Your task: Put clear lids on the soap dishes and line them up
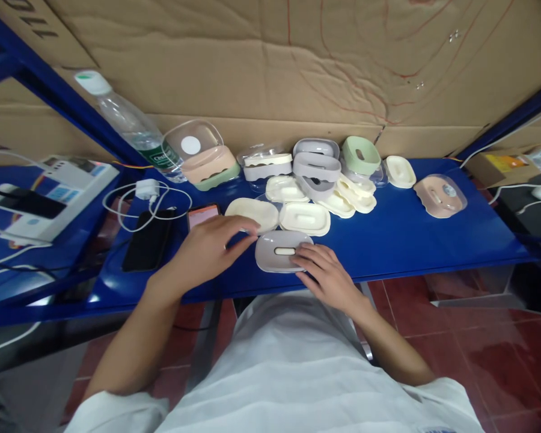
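Observation:
A grey oval soap dish [270,260] with a cream insert in its central slot lies near the front edge of the blue table. My right hand [327,276] holds its right end, fingers over the top and thumb at the near side. My left hand [211,243] is up beside its left end, thumb and index tips pinched together; what may be between them is too small to make out. Just behind those fingertips lies a cream oval plate [252,211], next to a cream tray with a raised middle [305,218].
Behind are stacked grey dishes [316,165], a green dish [360,155] and a pink-and-green box [211,168]. A pink dish with a clear cover [437,195] sits at right. At left are a water bottle [130,123], a black phone [146,243] and a white charger [147,189].

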Demonstrator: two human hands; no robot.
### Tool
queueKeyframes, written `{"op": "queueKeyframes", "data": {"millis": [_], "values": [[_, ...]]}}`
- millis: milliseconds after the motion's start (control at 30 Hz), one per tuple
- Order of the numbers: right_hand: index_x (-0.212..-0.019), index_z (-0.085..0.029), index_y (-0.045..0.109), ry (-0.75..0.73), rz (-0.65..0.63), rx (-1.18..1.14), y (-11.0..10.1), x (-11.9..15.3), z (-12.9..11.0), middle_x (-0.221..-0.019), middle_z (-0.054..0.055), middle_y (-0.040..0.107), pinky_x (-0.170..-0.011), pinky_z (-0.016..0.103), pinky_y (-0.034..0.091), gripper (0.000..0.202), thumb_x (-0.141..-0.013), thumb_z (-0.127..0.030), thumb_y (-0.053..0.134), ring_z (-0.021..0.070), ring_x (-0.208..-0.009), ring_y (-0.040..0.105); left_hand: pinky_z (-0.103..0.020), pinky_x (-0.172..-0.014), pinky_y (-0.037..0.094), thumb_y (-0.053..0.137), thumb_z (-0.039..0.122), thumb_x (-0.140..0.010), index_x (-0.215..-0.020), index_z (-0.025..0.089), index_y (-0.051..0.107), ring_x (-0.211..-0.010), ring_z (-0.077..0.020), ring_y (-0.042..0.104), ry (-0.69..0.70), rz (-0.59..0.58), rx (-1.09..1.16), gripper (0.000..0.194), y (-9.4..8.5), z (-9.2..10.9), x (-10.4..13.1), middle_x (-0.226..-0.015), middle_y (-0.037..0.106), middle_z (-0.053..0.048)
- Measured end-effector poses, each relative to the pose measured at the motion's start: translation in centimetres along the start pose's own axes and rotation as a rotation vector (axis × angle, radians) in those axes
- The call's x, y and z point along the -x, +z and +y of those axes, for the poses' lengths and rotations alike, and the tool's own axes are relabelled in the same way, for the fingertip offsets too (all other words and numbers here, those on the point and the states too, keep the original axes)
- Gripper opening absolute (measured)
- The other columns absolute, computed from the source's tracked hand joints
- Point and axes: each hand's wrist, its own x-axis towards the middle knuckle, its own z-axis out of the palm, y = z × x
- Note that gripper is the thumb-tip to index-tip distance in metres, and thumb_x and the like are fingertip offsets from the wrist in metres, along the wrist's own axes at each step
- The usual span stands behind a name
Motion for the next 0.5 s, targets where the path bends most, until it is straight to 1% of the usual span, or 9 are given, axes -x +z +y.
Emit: {"op": "queueKeyframes", "data": {"millis": [67, 100, 133, 167, 233, 300, 367, 433, 500], "values": [[-0.172, -0.031, 0.034, 0.022, 0.166, 0.05, 0.5, 0.7, 0.0, -0.174, 0.015, 0.044, -0.128, 0.06, 0.046, 0.073, -0.107, -0.026, 0.067, 0.0344, -0.163, 0.041, -0.039, -0.104, 0.061, 0.078, 0.03, -0.099, -0.106, 0.023, 0.073, -0.109, -0.0231, 0.08, -0.02, 0.231, 0.332, 0.011, -0.4, 1.7, 0.3, -0.113, 0.084, -0.004], [-0.176, -0.033, 0.023, 0.038, 0.271, 0.072, 0.7, 1.1, 0.0, -0.181, 0.015, 0.029, -0.128, 0.064, 0.045, 0.087, -0.104, -0.028, 0.072, 0.0374, -0.167, 0.033, -0.038, -0.102, 0.063, 0.08, 0.028, -0.098, -0.103, 0.022, 0.071, -0.108, -0.0226, 0.081, -0.035, 0.344, 0.543, 0.012, -0.4, 2.6, 0.6, -0.11, 0.084, -0.004], [-0.178, -0.036, 0.014, 0.054, 0.365, 0.081, 0.8, 1.4, 0.0, -0.185, 0.014, 0.014, -0.128, 0.069, 0.043, 0.1, -0.101, -0.032, 0.077, 0.0406, -0.17, 0.024, -0.037, -0.098, 0.065, 0.08, 0.028, -0.099, -0.101, 0.022, 0.069, -0.106, -0.0224, 0.082, -0.065, 0.419, 0.755, 0.013, -0.1, 3.4, 0.9, -0.107, 0.084, -0.003], [-0.178, -0.038, 0.007, 0.062, 0.432, 0.074, 0.8, 1.5, 0.0, -0.187, 0.012, 0.003, -0.128, 0.073, 0.041, 0.112, -0.096, -0.037, 0.083, 0.0433, -0.171, 0.017, -0.034, -0.089, 0.067, 0.081, 0.029, -0.099, -0.099, 0.022, 0.067, -0.104, -0.0222, 0.083, -0.1, 0.42, 0.947, 0.015, 0.4, 4.2, 1.3, -0.106, 0.085, -0.002], [-0.178, -0.042, -0.001, 0.038, 0.472, 0.024, 0.4, 1.4, 0.0, -0.187, 0.008, -0.01, -0.127, 0.078, 0.037, 0.13, -0.087, -0.045, 0.092, 0.047, -0.171, 0.008, -0.029, -0.078, 0.068, 0.086, 0.034, -0.096, -0.094, 0.022, 0.066, -0.098, -0.0221, 0.085, -0.242, 0.32, 1.223, 0.023, 1.8, 5.3, 2.3, -0.106, 0.085, 0.0], [-0.178, -0.044, 0.004, -0.017, 0.422, -0.037, -0.3, 0.7, 0.0, -0.187, 0.006, -0.007, -0.128, 0.075, 0.038, 0.129, -0.085, -0.048, 0.094, 0.0468, -0.17, 0.014, -0.029, -0.076, 0.069, 0.089, 0.04, -0.092, -0.092, 0.021, 0.064, -0.091, -0.0223, 0.085, -0.379, 0.175, 1.381, 0.031, 3.6, 5.8, 3.3, -0.103, 0.085, -0.001], [-0.177, -0.043, 0.018, -0.068, 0.334, -0.085, -1.0, -0.2, 0.0, -0.187, 0.008, 0.01, -0.129, 0.066, 0.044, 0.112, -0.091, -0.046, 0.089, 0.0429, -0.167, 0.03, -0.03, -0.076, 0.069, 0.09, 0.044, -0.091, -0.09, 0.021, 0.062, -0.088, -0.0222, 0.085, -0.484, 0.094, 1.442, 0.037, 5.1, 5.7, 4.3, -0.103, 0.085, -0.003], [-0.175, -0.041, 0.029, -0.077, 0.274, -0.114, -1.3, -0.9, 0.2, -0.183, 0.01, 0.026, -0.127, 0.059, 0.05, 0.096, -0.097, -0.043, 0.083, 0.0392, -0.161, 0.044, -0.034, -0.081, 0.07, 0.086, 0.05, -0.094, -0.095, 0.022, 0.062, -0.093, -0.0239, 0.085, -0.555, 0.088, 1.361, 0.037, 6.2, 5.2, 5.2, -0.106, 0.085, -0.006], [-0.174, -0.04, 0.033, -0.046, 0.264, -0.131, -1.2, -1.1, 0.4, -0.18, 0.012, 0.034, -0.126, 0.056, 0.052, 0.088, -0.099, -0.041, 0.08, 0.0377, -0.159, 0.048, -0.042, -0.096, 0.068, 0.079, 0.05, -0.099, -0.114, 0.023, 0.064, -0.108, -0.0261, 0.083, -0.563, 0.201, 1.081, 0.034, 6.9, 4.7, 6.0, -0.118, 0.083, -0.01]]}}
